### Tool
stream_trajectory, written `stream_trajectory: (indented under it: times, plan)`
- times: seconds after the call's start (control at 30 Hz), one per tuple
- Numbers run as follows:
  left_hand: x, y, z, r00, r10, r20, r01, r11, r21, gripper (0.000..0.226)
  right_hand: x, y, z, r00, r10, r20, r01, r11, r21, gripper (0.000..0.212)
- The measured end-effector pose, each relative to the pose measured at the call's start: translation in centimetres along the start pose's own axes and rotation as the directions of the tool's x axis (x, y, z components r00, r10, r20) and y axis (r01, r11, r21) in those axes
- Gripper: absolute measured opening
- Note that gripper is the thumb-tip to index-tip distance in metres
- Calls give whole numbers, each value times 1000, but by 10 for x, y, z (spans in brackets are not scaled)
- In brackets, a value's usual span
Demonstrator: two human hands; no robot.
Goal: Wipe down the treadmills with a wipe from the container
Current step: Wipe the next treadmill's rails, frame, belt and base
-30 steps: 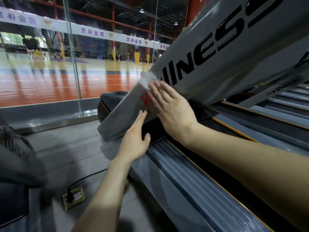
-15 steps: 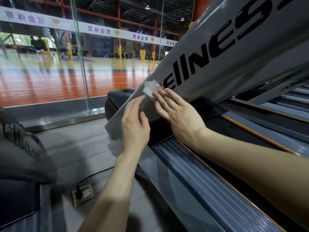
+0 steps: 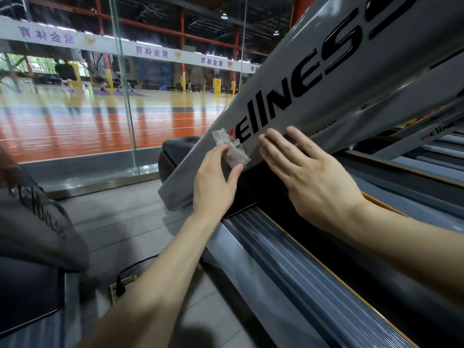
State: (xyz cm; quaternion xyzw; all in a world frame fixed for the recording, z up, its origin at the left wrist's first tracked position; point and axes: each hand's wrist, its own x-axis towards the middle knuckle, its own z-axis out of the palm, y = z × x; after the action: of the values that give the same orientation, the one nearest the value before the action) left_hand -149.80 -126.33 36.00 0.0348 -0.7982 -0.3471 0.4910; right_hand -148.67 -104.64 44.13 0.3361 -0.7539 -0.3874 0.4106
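Both hands are at the treadmill upright [image 3: 326, 96], but the wipe [image 3: 232, 149] has changed over: a second ago my right hand [image 3: 308, 177] pressed it to the grey panel, now my left hand [image 3: 216, 182] pinches it between thumb and fingers beside the red logo letter, while the right lies flat just beside it, fingers straight, holding nothing

A gym: a treadmill [image 3: 339, 79] at the right hand [image 3: 308, 177], more treadmills [image 3: 426, 151] right of it, a glass wall [image 3: 123, 96] and wooden sports court [image 3: 75, 126] beyond the left hand [image 3: 216, 182].
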Motion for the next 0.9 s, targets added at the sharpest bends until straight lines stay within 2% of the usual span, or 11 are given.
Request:
stream_trajectory:
  times: [0.17,0.27,0.33,0.43,0.57,0.8,0.9]
  plan:
    - [7,4,1,1000,13,-29,-11,996,84,51,9,-17,-18,999,4,44,-9,995,103,85]
    - [6,5,5,999,37,-1,-37,997,60,53,27,-23,-20,999,26,22,-29,990,137,75]
    - [7,-1,7,998,63,13,-63,998,25,55,44,-29,-19,999,33,2,-33,991,129,70]
    - [8,-17,6,997,63,32,-63,998,-2,62,61,-43,-16,1000,4,10,-5,996,91,74]
    - [9,-52,10,993,79,88,-81,997,18,71,64,-58,-8,997,-50,65,47,998,51,73]
    - [12,-113,32,999,-29,40,28,999,35,61,83,-90,12,984,-146,103,144,989,23,72]
    - [15,-148,35,988,-149,34,148,988,44,56,95,-103,24,980,-172,104,175,984,-15,76]
